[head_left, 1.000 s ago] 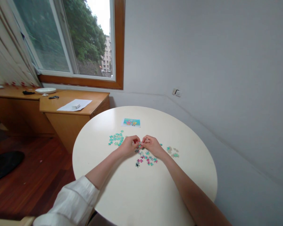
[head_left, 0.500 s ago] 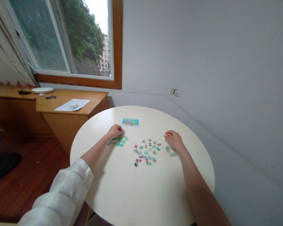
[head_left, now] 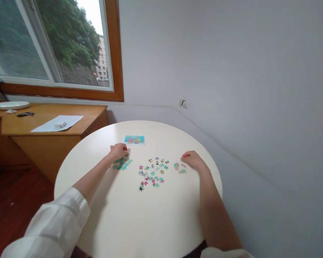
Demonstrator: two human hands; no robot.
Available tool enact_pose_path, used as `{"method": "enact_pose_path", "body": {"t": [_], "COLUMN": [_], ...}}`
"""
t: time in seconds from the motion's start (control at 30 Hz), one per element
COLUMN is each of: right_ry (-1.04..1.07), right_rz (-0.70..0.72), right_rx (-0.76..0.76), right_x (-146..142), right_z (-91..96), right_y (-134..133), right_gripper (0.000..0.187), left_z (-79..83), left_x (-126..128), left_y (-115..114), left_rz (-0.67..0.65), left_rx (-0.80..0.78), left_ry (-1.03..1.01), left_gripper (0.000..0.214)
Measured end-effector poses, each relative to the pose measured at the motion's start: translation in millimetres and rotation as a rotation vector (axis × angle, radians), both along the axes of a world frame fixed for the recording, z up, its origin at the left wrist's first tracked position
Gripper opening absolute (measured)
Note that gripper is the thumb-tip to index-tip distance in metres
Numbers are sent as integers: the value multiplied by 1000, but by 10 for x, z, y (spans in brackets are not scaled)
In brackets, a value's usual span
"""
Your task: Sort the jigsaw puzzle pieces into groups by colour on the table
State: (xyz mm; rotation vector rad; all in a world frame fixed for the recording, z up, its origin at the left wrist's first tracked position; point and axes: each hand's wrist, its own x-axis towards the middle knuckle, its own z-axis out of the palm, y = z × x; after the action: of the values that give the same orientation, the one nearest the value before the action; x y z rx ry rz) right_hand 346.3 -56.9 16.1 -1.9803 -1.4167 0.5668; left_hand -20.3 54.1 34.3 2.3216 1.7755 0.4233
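My left hand [head_left: 118,151] rests curled on the round cream table [head_left: 129,218], on top of a cluster of teal puzzle pieces [head_left: 122,164]. My right hand [head_left: 191,158] lies curled beside a small group of pale pieces [head_left: 179,167]. Between the hands is a scatter of pink, teal and dark puzzle pieces [head_left: 151,174]. A small picture card [head_left: 134,139] lies beyond my left hand. Whether either hand pinches a piece is too small to make out.
A wooden desk [head_left: 48,134] stands left of the table, with a sheet of paper [head_left: 57,123], a white plate [head_left: 11,105] and a dark object on it. A wood-framed window [head_left: 70,50] is behind. A grey wall with a socket [head_left: 183,103] runs close on the right.
My hands were together over the middle pieces; they have parted, the left to the teal cluster, the right to the pale pieces. The view has shifted to the right.
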Motion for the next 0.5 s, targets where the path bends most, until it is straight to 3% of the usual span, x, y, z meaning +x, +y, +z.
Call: {"method": "enact_pose_path", "body": {"t": [0.13,0.27,0.33,0.43,0.5], "right_ry": [152,99,25,-16,-3], "right_rz": [172,294,320,325,327], "right_rx": [-44,-42,-71,-116,-123], "right_x": [4,-90,-136,-169,-170], "right_z": [33,87,104,105,96], "right_y": [-41,-44,-36,-21,-16], "right_gripper": [17,27,27,24,20], "left_z": [95,393,633,1047,1288], "left_x": [59,30,-49,-198,-256], "left_y": [-20,40,106,175,160], "left_rz": [48,59,50,185,176], "left_rx": [40,159,179,158,133], "left_ry": [-45,-232,-493,-1229,-1366], "left_gripper": [17,15,14,23,28]}}
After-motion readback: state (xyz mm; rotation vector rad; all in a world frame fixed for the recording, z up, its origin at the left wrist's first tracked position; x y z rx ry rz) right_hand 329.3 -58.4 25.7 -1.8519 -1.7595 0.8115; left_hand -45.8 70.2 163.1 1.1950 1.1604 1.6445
